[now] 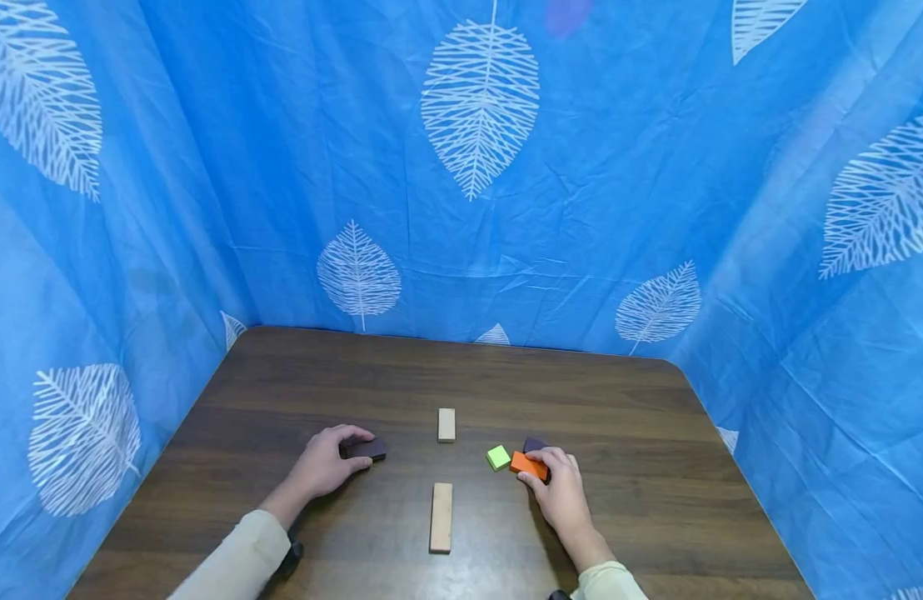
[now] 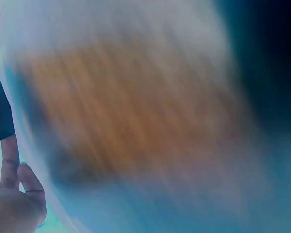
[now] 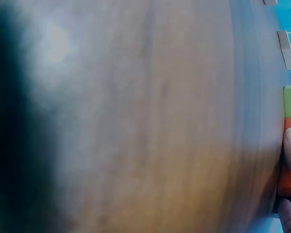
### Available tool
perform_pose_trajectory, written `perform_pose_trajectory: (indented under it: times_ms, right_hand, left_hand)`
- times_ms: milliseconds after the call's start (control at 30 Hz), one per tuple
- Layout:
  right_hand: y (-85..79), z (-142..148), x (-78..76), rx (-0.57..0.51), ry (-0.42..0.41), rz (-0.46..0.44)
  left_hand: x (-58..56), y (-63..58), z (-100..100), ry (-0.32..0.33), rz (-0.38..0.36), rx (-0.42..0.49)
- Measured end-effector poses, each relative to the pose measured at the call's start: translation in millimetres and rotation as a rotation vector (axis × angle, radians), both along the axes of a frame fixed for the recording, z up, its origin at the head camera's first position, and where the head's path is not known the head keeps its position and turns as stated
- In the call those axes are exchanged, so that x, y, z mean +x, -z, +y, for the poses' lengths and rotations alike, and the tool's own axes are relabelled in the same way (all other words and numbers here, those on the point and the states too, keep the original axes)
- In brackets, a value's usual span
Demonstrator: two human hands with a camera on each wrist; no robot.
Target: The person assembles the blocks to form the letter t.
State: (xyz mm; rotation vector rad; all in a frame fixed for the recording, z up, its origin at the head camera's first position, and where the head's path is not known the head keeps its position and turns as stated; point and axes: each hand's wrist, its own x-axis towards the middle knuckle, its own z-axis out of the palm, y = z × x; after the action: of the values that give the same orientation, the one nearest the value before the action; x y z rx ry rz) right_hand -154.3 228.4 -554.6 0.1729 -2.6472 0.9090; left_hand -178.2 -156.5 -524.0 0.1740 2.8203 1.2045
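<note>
One orange block [image 1: 525, 463] between right-hand fingers [image 1: 555, 456]

The right grip [image 1: 564, 494] partly hides the orange block [image 1: 526, 464].

The tabletop [image 1: 341, 367] was dark brown and wood-grained, its far corners rounded. A blue curtain [image 1: 281, 125], creased in places, hung behind the far edge and along both sides. White leaf prints [image 1: 480, 100] were noted across it, with a faint purple patch [image 1: 569, 15] near the top.
</note>
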Motion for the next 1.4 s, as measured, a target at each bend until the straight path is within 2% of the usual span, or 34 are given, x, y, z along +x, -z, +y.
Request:
perform_pose_trajectory:
  times_ms: [367,700,900,1233,1400]
  right_hand:
    - [0.6,3.2,2.1,0.018,0.010,-0.006]
    - [3.4,2.4,3.3,0.046,0.005,0.040]
    - [1.3,-1.7,2.3,0.017,0.008,0.009]
    - [1.7,0.5,1.4,0.014,0.019,0.020]
    - [1.2,1.5,1.2,0.013,0.025,-0.014]
  left_hand:
    - [7.7,-2.0,37.8,0.111,0.037,0.029]
    - [9.8,-0.9,67.9,0.243,0.082,-0.011]
    - [8.7,0.1,73.8,0.250,0.085,-0.039]
    - [8.5,3.5,78.4,0.277,0.093,-0.060]
    - [10.7,1.1,80.0,0.292,0.086,-0.072]
